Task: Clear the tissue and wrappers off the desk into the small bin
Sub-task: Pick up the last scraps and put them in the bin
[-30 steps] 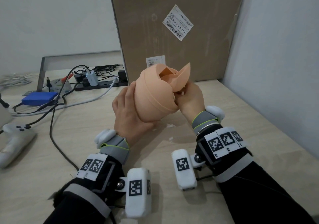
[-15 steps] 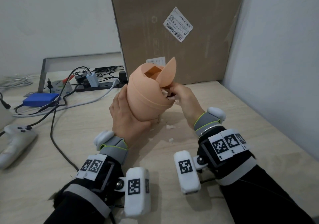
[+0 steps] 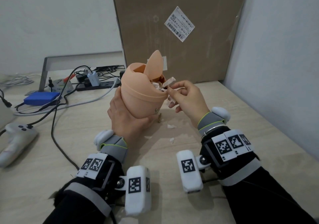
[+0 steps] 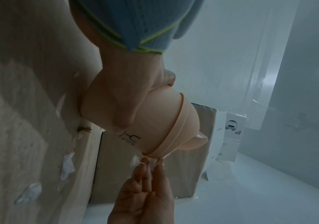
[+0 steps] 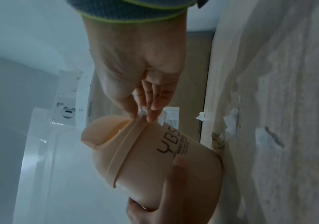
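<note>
We hold the small peach bin (image 3: 141, 97) tilted, its base on the desk (image 3: 233, 123), our left hand (image 3: 127, 120) wrapped around its lower body. Its swing flap (image 3: 154, 65) stands tipped up. Our right hand (image 3: 186, 99) pinches a white tissue scrap (image 3: 168, 82) between thumb and fingertips at the bin's mouth. More tissue scraps (image 3: 171, 126) lie on the desk just beside the base. A cardboard box (image 3: 181, 25) stands behind.
</note>
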